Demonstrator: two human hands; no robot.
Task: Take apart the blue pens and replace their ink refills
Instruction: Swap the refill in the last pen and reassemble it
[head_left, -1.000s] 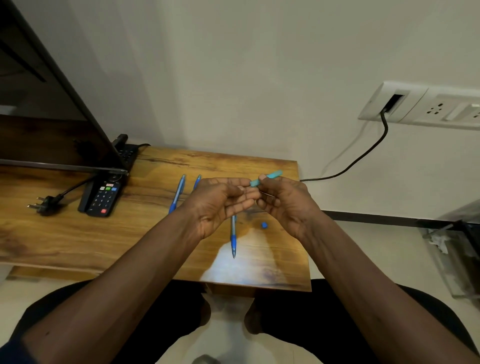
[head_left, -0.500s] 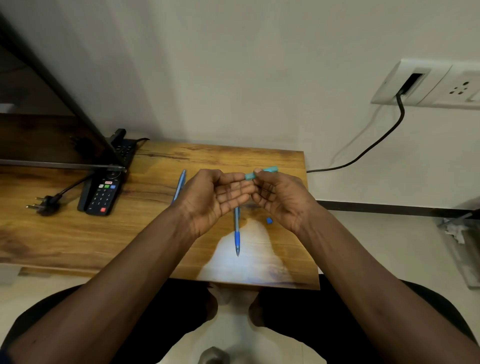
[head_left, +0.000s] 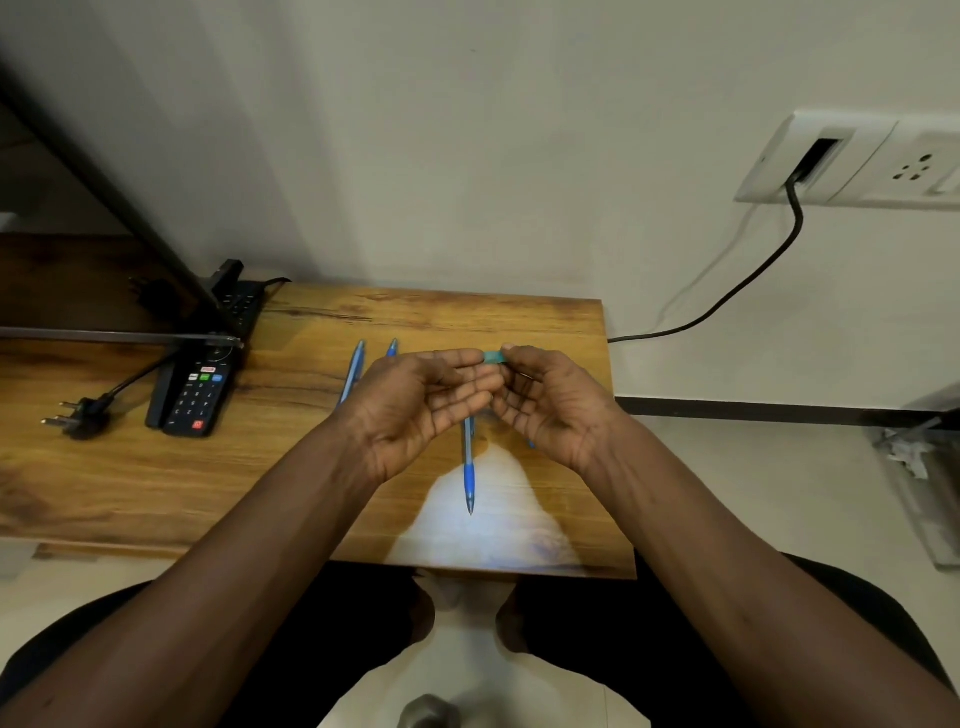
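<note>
My left hand (head_left: 415, 400) and my right hand (head_left: 550, 402) meet above the wooden table (head_left: 156, 478), palms toward me. Between their fingertips shows a short teal piece of a blue pen's barrel (head_left: 493, 356); most of it is hidden by the fingers. Both hands pinch it. A blue pen (head_left: 469, 467) lies on the table under my hands, tip toward me. Two more blue pens lie behind my left hand, one (head_left: 353, 371) mostly visible and the other pen (head_left: 392, 348) showing only its far end.
A black remote control (head_left: 200, 389) and an unplugged black plug (head_left: 78, 415) lie at the left, under a dark screen's edge (head_left: 119, 336). A wall socket plate (head_left: 852, 161) with a black cable is at the right. The table's near edge is just above my knees.
The teal barrel piece, sticking out past my right hand before, now shows only as a short stub between the fingertips. The small blue part beside my right hand is now nearly hidden.
</note>
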